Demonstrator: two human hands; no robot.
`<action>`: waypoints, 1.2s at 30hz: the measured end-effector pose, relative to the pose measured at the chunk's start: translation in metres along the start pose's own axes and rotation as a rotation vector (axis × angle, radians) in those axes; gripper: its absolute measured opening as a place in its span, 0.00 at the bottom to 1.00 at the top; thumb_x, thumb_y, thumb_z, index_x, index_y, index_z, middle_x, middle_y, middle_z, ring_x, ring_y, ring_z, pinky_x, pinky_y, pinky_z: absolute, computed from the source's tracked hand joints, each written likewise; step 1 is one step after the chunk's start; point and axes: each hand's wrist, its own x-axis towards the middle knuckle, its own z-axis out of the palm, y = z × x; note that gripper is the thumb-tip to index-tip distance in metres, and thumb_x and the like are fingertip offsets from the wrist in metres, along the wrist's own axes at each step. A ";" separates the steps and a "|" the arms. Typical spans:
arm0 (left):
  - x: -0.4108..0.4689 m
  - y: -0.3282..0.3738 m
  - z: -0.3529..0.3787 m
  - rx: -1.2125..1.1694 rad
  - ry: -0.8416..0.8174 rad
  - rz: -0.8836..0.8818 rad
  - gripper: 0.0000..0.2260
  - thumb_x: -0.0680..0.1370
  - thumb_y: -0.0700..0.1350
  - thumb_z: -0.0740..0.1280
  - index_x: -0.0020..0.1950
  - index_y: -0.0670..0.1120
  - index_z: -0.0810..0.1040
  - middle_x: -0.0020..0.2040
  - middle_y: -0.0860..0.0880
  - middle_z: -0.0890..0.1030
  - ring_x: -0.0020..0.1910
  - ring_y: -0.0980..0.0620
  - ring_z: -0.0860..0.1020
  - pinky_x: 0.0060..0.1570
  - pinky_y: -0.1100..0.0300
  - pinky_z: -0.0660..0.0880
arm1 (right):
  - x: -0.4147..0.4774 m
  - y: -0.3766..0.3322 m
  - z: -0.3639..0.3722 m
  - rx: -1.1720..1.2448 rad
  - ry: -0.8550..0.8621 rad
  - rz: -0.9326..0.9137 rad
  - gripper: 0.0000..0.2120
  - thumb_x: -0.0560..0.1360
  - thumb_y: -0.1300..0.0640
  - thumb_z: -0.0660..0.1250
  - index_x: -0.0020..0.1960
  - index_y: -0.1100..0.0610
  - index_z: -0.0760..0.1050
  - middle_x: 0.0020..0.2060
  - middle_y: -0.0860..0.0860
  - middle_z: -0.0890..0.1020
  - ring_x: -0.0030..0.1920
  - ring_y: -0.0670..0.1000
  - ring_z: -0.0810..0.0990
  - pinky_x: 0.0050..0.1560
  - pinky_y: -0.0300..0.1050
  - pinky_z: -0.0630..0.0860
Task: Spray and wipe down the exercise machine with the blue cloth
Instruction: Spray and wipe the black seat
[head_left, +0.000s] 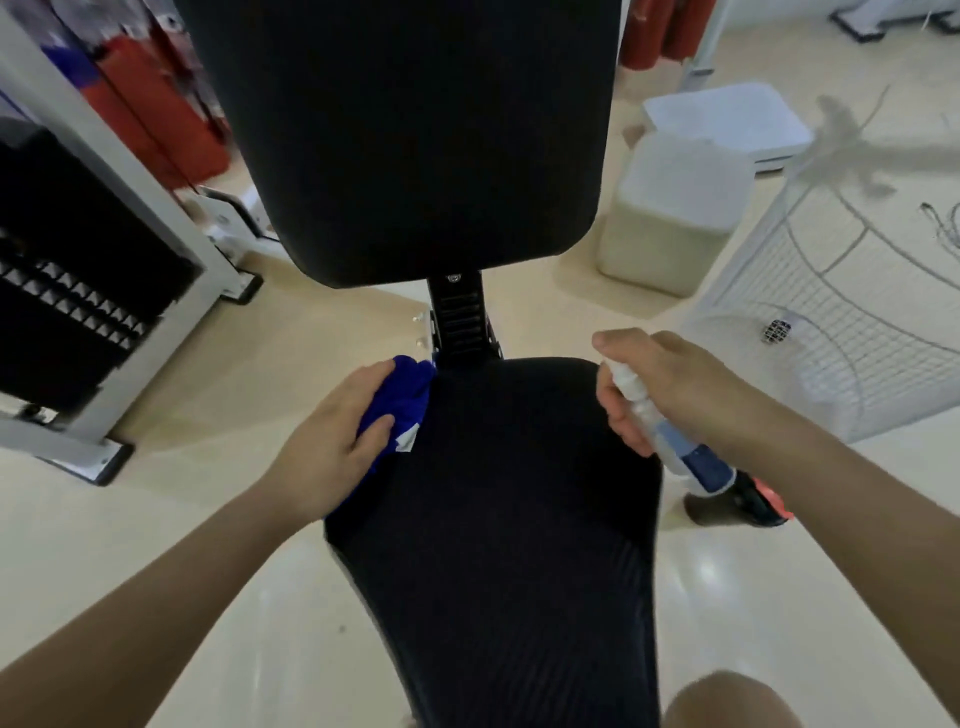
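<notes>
The exercise machine's black padded seat (498, 519) fills the lower middle, with its black backrest (415, 130) rising behind it on a black post. My left hand (332, 441) presses a bunched blue cloth (402, 400) against the seat's far left edge. My right hand (670, 384) grips a clear spray bottle (670, 436) with a blue label, held over the seat's right edge with its nozzle end pointing up and left.
A white machine frame with a black weight stack (78, 291) stands on the left. A white bin (670, 208) and a white wire-mesh basket (841, 332) sit on the right. A black and red object (758, 499) lies on the beige floor by the seat.
</notes>
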 end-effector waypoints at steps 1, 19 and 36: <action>-0.002 0.001 0.002 -0.009 0.005 0.001 0.23 0.81 0.42 0.60 0.76 0.51 0.60 0.69 0.62 0.64 0.67 0.62 0.64 0.61 0.75 0.57 | -0.003 0.001 0.002 0.029 0.036 0.015 0.27 0.76 0.43 0.56 0.30 0.63 0.71 0.21 0.57 0.73 0.24 0.54 0.71 0.34 0.47 0.72; 0.029 0.156 0.091 0.191 -0.275 0.383 0.21 0.82 0.49 0.55 0.75 0.57 0.62 0.77 0.54 0.61 0.76 0.54 0.55 0.74 0.51 0.51 | -0.041 0.039 -0.011 0.386 0.287 0.305 0.27 0.74 0.43 0.58 0.23 0.59 0.71 0.20 0.59 0.73 0.23 0.55 0.70 0.32 0.46 0.69; -0.033 0.086 0.042 0.085 -0.019 -0.196 0.21 0.83 0.47 0.56 0.76 0.51 0.61 0.77 0.50 0.63 0.76 0.50 0.57 0.75 0.50 0.55 | -0.098 0.036 0.034 0.183 0.068 0.311 0.26 0.72 0.45 0.55 0.23 0.61 0.68 0.19 0.56 0.73 0.23 0.50 0.71 0.37 0.48 0.73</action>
